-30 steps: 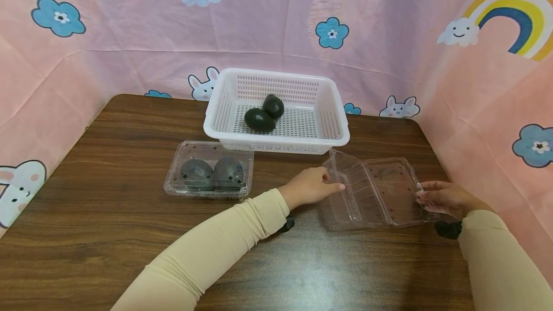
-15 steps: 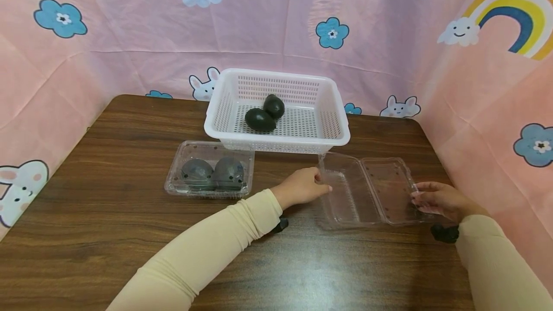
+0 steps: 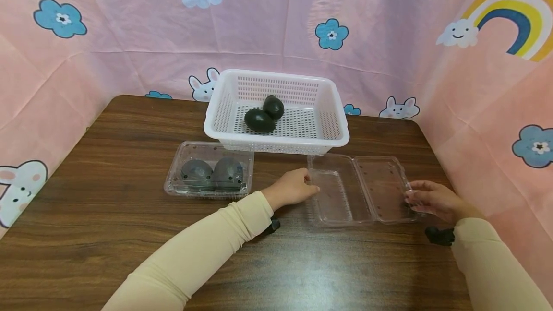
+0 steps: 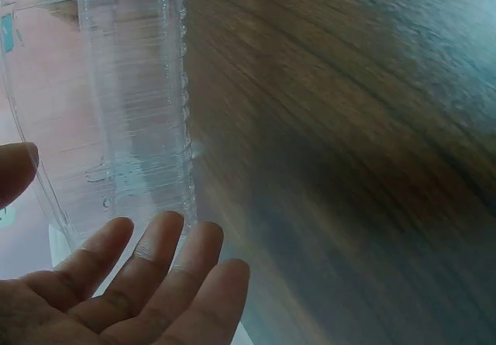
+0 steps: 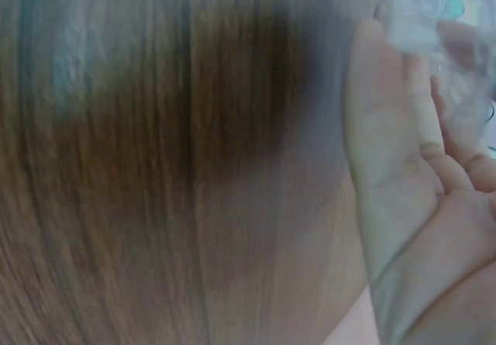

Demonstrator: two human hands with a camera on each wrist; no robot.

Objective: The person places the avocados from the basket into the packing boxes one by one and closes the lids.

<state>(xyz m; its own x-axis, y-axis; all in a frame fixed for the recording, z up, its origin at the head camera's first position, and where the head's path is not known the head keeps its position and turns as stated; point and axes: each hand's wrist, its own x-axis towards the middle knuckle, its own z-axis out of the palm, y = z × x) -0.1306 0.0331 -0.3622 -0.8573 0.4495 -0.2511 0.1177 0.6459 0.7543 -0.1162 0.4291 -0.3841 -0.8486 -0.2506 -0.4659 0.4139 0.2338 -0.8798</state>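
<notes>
Hands first, from the head camera: our left hand (image 3: 293, 189) rests at the left edge of an open clear plastic box (image 3: 357, 188) that lies flat on the brown table (image 3: 108, 215), its two halves spread side by side. Our right hand (image 3: 432, 199) holds the box's right edge, fingers curled over the rim. Behind the box stands a white basket (image 3: 276, 109) with two dark avocados (image 3: 264, 114) touching each other inside. Left of the open box, just in front of the basket, sits a closed clear box (image 3: 209, 170) with two more avocados in it.

Left wrist camera: our left hand (image 4: 116, 283) shows relaxed, nearly straight fingers (image 4: 167, 240) lying against the ribbed wall of the clear box (image 4: 132, 105), the thumb on the other side, with blurred table beside it.

Right wrist camera: the picture is blurred; our right hand (image 5: 411, 174) has its fingers bent round the edge of the clear plastic (image 5: 426, 12) above the table wood.
</notes>
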